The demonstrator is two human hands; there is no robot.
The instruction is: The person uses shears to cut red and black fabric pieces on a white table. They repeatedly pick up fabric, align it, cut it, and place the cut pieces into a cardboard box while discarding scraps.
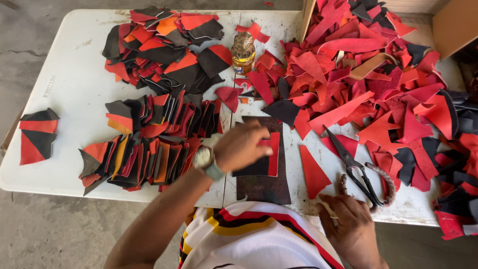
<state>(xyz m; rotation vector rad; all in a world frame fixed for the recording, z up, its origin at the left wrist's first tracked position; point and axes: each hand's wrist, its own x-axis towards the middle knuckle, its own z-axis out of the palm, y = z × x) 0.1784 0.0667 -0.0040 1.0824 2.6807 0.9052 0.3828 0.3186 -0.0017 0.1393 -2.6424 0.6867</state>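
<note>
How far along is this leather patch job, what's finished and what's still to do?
Done: joined red-and-black pieces lie stacked in rows, a heap behind them. In hand: the left hand presses a red-and-black piece onto the dark board; the right hand rests near the scissors. Left: a big scrap pile, seemingly uncut.

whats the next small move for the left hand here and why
Probably lift the left hand off the red and black piece on the dark board and set it with the finished stacks; it looks joined, and the right hand rests idle.
</note>
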